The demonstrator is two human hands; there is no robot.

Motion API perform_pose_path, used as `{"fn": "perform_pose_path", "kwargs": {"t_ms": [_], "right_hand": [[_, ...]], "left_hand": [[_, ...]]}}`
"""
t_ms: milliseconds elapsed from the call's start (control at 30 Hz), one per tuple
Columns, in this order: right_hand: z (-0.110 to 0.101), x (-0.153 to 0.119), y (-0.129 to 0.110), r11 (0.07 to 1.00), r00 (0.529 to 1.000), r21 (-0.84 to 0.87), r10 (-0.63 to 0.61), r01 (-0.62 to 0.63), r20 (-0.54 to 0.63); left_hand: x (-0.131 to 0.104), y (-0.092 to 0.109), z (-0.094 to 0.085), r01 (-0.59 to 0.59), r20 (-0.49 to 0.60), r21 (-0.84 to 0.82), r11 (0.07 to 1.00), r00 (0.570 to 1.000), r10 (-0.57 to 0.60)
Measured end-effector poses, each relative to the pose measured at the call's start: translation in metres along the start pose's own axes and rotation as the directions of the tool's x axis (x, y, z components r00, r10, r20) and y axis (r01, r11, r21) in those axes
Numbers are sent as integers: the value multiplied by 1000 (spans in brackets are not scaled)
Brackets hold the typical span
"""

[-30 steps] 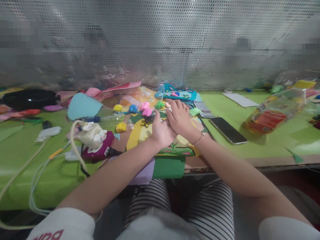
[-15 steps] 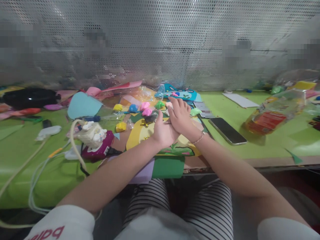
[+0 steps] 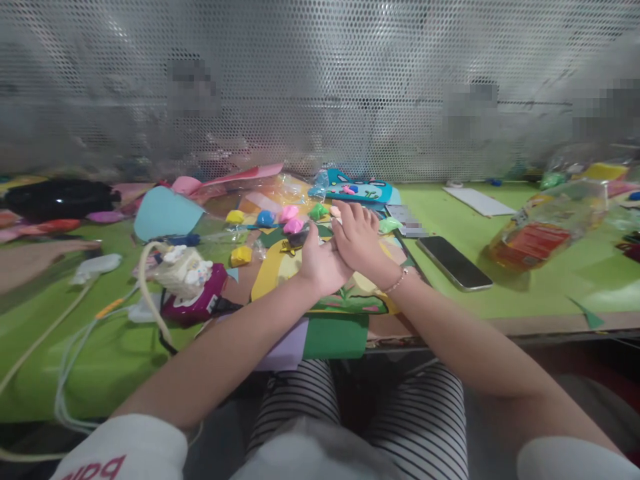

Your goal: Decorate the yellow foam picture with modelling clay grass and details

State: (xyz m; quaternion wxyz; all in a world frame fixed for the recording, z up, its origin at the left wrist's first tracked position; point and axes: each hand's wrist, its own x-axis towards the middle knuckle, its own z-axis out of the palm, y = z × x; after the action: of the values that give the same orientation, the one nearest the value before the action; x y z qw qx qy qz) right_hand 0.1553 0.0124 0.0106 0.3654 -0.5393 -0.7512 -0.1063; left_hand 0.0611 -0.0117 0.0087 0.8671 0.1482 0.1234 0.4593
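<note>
My right hand (image 3: 357, 233) lies across my left hand (image 3: 323, 263), palm against palm, above a yellow picture sheet (image 3: 273, 270). The left palm faces up with its thumb stretched out; its fingers are mostly covered by the right hand. Whatever is between the palms, if anything, is hidden. Just beyond the hands are small lumps of what looks like modelling clay: blue (image 3: 266, 218), pink (image 3: 293, 225), green (image 3: 319, 211), yellow (image 3: 241, 255) and pale green (image 3: 389, 225). A dark lump (image 3: 299, 239) sits close to the left thumb.
To the right are a phone (image 3: 455, 262) and a tilted bottle (image 3: 537, 240). A decorated charger block (image 3: 185, 270) with cables stands left. Another person's forearm (image 3: 40, 263) reaches in at far left. A perforated metal screen (image 3: 320, 87) rises behind the table.
My hands stay pressed together; the right has slid slightly across the left, towards me. Another person's forearm has come in at the left edge.
</note>
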Motion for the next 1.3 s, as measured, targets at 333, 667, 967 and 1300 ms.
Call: {"fn": "perform_pose_path", "kwargs": {"t_ms": [333, 667, 967, 1300], "right_hand": [[-16, 20, 22, 944, 993, 326, -7, 46, -119], [-32, 22, 39, 697, 740, 500, -655, 514, 153], [-22, 20, 34, 545, 632, 484, -774, 685, -22], [-18, 18, 36, 576, 680, 477, -731, 663, -62]], "left_hand": [[5, 6, -8, -46, 21, 18, 999, 999, 46], [4, 20, -5, -75, -62, 31, 997, 995, 77], [0, 18, -6, -51, -65, 36, 998, 996, 53], [-4, 18, 4, -43, -22, -2, 999, 999, 43]]}}
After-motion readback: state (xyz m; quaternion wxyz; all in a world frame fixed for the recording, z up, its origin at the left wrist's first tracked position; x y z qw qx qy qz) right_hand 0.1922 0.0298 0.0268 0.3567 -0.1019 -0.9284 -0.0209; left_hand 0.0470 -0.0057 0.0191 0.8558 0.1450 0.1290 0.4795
